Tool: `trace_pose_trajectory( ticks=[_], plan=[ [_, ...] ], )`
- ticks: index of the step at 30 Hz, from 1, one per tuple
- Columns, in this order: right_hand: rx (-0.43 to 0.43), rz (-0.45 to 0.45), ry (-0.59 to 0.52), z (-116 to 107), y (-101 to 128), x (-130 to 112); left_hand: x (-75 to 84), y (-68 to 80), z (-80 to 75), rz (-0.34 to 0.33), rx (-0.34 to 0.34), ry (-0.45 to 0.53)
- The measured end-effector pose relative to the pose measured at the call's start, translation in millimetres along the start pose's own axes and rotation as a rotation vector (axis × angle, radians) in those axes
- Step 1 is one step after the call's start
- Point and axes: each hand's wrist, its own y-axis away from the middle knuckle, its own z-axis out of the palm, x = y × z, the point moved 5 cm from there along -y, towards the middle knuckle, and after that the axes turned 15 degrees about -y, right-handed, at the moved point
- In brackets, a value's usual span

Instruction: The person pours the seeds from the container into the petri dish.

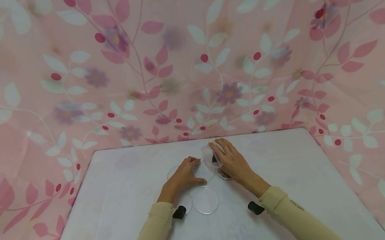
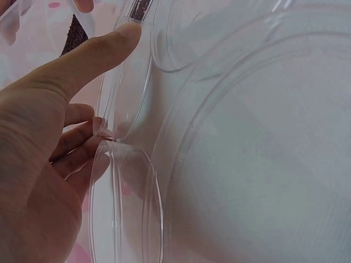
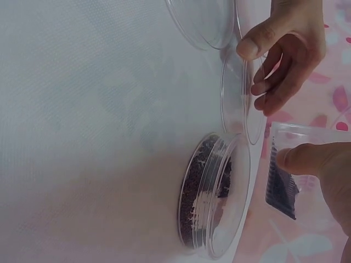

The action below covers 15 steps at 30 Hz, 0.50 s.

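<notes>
Resting on the white desk (image 1: 124,205), the left hand (image 1: 183,175) pinches the rim of an empty clear dish (image 2: 127,93) w/ thumb and curled fingers, prob. to keep it from sliding. The right hand (image 1: 230,161) grips a small clear cup (image 3: 296,164) tilted on its side, dark grains lying in it; the tilt puts the cup's mouth toward the dishes, right above the dish of dark grains (image 3: 211,200), which sits on the desk just beside the steadied empty dish. That filled dish shows a bare patch in its grain layer (seen from the right wrist view). Another empty clear dish (image 1: 205,200) lies nearer the person, between the two forearms, apart from both hands; the left wrist view shows more clear rims crowded close together, some touching, though I can't tell exactly how many.

Both sleeves are pale yellow, w/ a dark strap-on unit at each wrist. Surface is a plain white cloth or sheet, faintly mottled. Behind and to both sides hangs a pink curtain (image 1: 186,58) printed w/ leaves, berries and purple flowers, closing off the rest of the room.
</notes>
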Motion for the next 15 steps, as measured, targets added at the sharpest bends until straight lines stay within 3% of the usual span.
trace_pose_trajectory(
  ticks=[15],
  plan=[
    [-0.016,-0.047,0.025,4.3,-2.5,-5.7,-0.6,0.2,0.6,0.016,0.015,0.009]
  ],
)
